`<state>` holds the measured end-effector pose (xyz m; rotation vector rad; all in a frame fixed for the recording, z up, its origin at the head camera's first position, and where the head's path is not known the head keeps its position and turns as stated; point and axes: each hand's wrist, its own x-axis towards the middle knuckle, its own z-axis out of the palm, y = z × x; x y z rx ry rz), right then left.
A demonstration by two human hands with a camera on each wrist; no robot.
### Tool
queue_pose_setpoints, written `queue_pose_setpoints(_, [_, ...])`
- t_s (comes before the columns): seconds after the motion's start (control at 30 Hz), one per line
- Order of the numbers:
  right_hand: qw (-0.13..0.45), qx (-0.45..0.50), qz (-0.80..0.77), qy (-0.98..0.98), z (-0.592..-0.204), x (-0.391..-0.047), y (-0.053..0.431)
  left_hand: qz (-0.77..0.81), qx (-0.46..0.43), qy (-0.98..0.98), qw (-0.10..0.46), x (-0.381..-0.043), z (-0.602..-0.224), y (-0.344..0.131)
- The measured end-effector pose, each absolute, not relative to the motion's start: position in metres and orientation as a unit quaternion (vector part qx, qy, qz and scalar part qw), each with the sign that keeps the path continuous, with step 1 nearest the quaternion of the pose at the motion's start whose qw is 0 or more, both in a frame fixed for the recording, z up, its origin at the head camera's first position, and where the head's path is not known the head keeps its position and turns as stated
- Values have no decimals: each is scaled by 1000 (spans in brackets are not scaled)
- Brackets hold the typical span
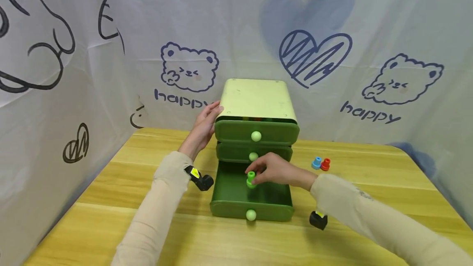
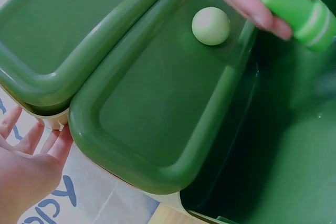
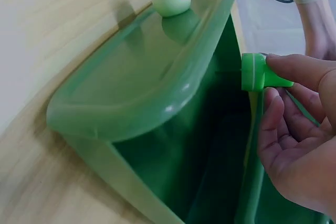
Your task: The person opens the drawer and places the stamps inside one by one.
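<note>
A small three-drawer cabinet (image 1: 258, 97) with a pale top and green drawers stands on the table. Its bottom drawer (image 1: 229, 196) is pulled out, and no contents show inside it. Over that drawer my right hand (image 1: 277, 170) pinches a small green stamp (image 3: 253, 72) between thumb and fingers; the stamp has a narrow handle and a wider base. My left hand (image 1: 205, 126) rests against the cabinet's left side, its fingers (image 2: 60, 142) extended along the wall. The middle drawer (image 2: 157, 103) is closed, its round knob (image 2: 210, 25) close by my right fingers.
A blue stamp (image 1: 316, 163) and a red stamp (image 1: 325, 164) stand side by side on the wooden table (image 1: 369, 184), right of the cabinet. The top drawer (image 1: 236, 132) is slightly out, with bits of colour in its gap. White cloth with drawings (image 1: 318, 58) hangs behind.
</note>
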<state>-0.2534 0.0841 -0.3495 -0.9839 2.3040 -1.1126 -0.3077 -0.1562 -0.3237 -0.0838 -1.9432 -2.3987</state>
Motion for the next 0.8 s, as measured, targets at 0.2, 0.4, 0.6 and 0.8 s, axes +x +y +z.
queue_pose_setpoints(0.2, [251,-337,-408,811,-352,-256,70,-780,-29,-624,30,-307,-322,-156])
queue_pose_setpoints(0.4, [296,-331,-383,810,-363,-259,58,-777,-22,-628,26,-306,-326,-155])
queue_pose_setpoints(0.6, [322,-320,-383,804,-374,-262,52,-774,-22,-633,19,-305,-328,-154])
queue_pose_setpoints(0.8, [338,-322,-389,795,-373,-265,44,-774,-21,-632,30,-305,-324,-157])
